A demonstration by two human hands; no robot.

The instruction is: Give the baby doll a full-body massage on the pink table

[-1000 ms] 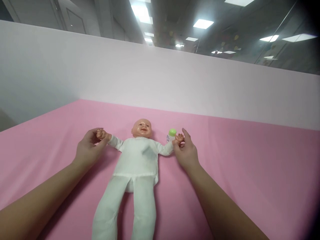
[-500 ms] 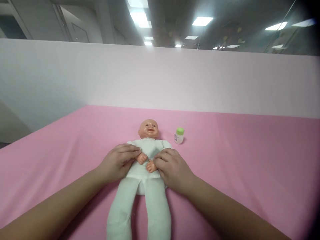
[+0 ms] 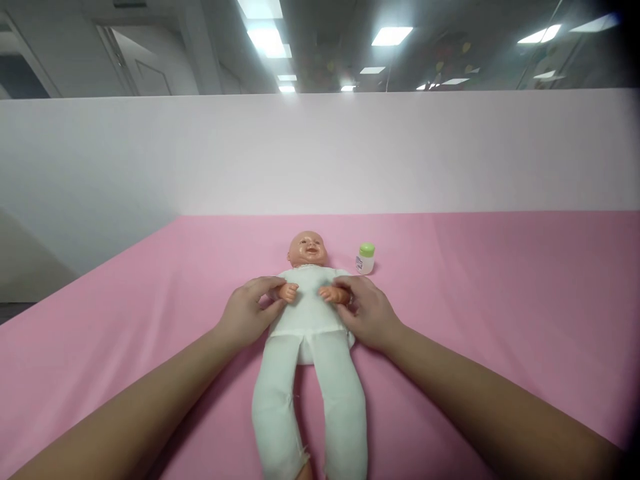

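A baby doll (image 3: 309,300) with a bare plastic head and a white cloth body lies on its back, head away from me. My left hand (image 3: 253,310) grips the doll's arm on the left side, just behind its small plastic hand (image 3: 289,292). On the other side, my right hand (image 3: 369,310) holds the doll's other arm near the wrist, with that plastic hand (image 3: 333,294) pointing inward. Both doll hands rest over the chest, apart from each other. The doll's legs stretch toward me.
A small jar (image 3: 365,259) with a green lid stands upright to the right of the doll's head. Pink cloth (image 3: 475,300) covers the surface. A white wall (image 3: 350,153) rises behind it, with glass and ceiling lights above.
The doll's two hands have moved apart and up toward its chest, held by my hands. The view has shifted slightly, and more of the doll's lower legs now shows.
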